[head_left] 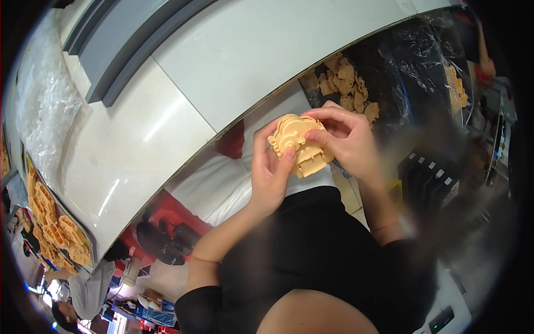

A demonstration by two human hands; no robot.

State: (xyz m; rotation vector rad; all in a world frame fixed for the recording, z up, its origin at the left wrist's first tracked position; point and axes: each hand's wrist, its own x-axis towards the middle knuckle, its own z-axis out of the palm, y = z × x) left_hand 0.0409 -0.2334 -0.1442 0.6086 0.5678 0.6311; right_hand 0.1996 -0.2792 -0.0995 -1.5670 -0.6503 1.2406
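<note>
Between both hands I hold a yellow-orange moulded plastic housing (298,139), with rounded raised shapes and a boxy end with square openings. My left hand (271,170) grips its left side, thumb pressed on the lower face. On the upper right side, my right hand (347,136) has its thumb on the face and its fingers curled behind the far rim. The part is held up above my lap, apart from the table. Its underside is hidden from view.
A white table (167,122) spreads ahead and left, bearing a grey curved profile (128,55) and clear plastic wrap (44,100). Similar orange parts (58,228) lie at the far left. More orange pieces (347,83) rest in a dark plastic-lined container at right. Another person (92,289) is lower left.
</note>
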